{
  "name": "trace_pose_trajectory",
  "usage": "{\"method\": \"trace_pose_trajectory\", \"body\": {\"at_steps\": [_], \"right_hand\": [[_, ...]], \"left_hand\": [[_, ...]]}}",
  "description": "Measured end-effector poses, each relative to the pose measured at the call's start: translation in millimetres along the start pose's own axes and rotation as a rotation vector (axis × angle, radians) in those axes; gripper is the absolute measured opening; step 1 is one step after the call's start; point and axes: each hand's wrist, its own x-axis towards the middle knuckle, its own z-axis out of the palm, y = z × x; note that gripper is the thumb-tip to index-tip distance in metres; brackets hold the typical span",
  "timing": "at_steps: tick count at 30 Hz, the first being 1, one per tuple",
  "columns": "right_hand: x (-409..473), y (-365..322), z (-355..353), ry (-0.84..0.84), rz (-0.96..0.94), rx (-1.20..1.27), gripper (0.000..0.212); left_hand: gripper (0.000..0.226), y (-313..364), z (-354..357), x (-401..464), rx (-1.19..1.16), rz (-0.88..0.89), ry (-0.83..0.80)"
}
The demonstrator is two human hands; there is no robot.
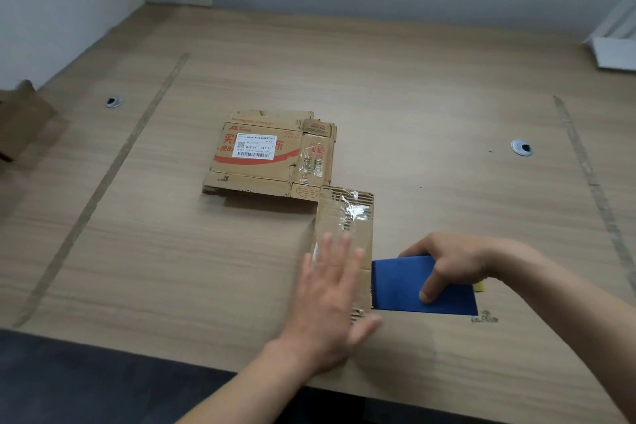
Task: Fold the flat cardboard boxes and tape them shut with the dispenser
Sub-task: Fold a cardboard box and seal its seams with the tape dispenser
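Note:
A small brown cardboard box point(347, 217) with clear tape on its top stands near the table's front edge. My left hand point(332, 299) lies on its near part with fingers straight and spread, blurred. My right hand point(454, 262) grips a blue tape dispenser point(423, 286) whose toothed edge meets the box's right side. A stack of flat cardboard boxes point(265, 155), with red print and a white label on top, lies behind it in the table's middle.
The wooden table point(430, 113) has two round cable holes point(522, 147) and tape lines left and right. Another brown carton point(20, 120) sits at the far left edge. A white object point(616, 45) leans at the back right. Walls close the back.

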Motion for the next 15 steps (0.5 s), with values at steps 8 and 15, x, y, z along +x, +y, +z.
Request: {"method": "trace_pose_trajectory", "body": {"at_steps": [8,15], "right_hand": [[1.3,-4.4,4.3,0.003,0.015,0.015,0.051],[-14.1,17.5,1.0,0.000,0.033,0.131,0.059]], "left_hand": [[0.093,7.9,16.2,10.6,0.306,0.046,-0.416],[0.093,9.3,11.8,13.2,0.325,0.031,-0.453]]}}
